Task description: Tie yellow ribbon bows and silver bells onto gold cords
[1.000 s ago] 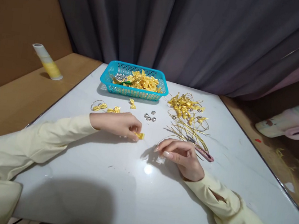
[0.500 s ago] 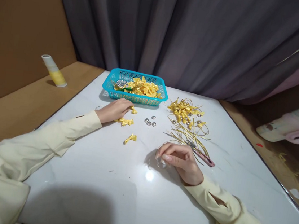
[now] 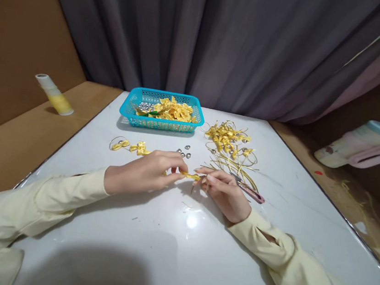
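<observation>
My left hand [image 3: 152, 171] is closed in a pinch on a small yellow ribbon bow [image 3: 191, 176], just above the middle of the white table. Facing it, my right hand [image 3: 224, 190] pinches a thin gold cord [image 3: 192, 190] against the bow's right end; its fingertips partly cover where the two meet. Beyond my left hand lie more yellow bows [image 3: 140, 148] and a bow with a looped cord [image 3: 120, 144]. Several silver heart-shaped beads [image 3: 183, 154] rest just past my left fingertips.
A blue basket [image 3: 161, 124] at the back holds yellow bows and silver beads. To the right are finished-looking looped bows [image 3: 227, 138], loose gold cords [image 3: 238, 167] and pink-handled scissors [image 3: 251, 192]. A yellow-white roll [image 3: 55, 96] and a tumbler [image 3: 363, 145] stand at the sides.
My left hand has come from near the basket toward my right hand and taken up the single bow that lay on the table. The view has shifted slightly right.
</observation>
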`<state>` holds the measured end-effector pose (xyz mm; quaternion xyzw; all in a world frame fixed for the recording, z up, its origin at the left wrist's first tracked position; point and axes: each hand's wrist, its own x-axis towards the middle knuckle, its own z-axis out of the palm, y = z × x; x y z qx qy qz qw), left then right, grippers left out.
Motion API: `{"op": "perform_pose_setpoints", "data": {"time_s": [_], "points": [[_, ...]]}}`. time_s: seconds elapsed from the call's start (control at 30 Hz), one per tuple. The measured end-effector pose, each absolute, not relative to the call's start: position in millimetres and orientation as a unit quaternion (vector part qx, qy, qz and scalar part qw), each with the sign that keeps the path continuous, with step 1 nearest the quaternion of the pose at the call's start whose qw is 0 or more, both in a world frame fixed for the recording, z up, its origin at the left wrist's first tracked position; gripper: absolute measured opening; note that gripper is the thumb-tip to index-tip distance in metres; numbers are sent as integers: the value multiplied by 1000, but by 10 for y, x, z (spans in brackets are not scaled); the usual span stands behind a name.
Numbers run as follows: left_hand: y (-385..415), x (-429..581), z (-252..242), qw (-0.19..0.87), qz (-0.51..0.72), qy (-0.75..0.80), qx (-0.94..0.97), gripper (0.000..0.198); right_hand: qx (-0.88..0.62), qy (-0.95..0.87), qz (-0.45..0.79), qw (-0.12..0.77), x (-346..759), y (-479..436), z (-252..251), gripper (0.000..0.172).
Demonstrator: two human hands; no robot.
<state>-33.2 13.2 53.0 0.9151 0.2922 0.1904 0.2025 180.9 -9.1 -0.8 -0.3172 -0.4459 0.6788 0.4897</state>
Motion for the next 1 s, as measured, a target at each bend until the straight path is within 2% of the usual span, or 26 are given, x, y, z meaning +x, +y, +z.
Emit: {"op": "perform_pose_setpoints", "data": {"time_s": [0.2,0.3,0.37,0.47,0.53,0.63,0.77,1.0], "points": [[73,-339,499,143,186,219,947,21,-292,-446,693,486,1814,-71,-18,8],[91,-344,494,153,176,238,943,19,-276,-477,672,495,1813,-100,-17,7],[128,-359,518,192,159,306,919,15,-280,-515,638,499,1813,-132,-6,6],[204,-389,592,316,66,385,865,32,-293,-584,572,497,1814,-177,24,7],[241,-395,647,417,-4,384,824,35,-300,-633,520,489,1819,-196,45,8],[247,-376,691,505,-24,377,776,34,-301,-691,443,486,1828,-208,62,9],[217,-338,638,554,7,382,740,35,-284,-731,380,490,1826,-212,55,10],[186,-296,542,575,87,406,706,28,-290,-734,366,494,1816,-211,34,10]]}}
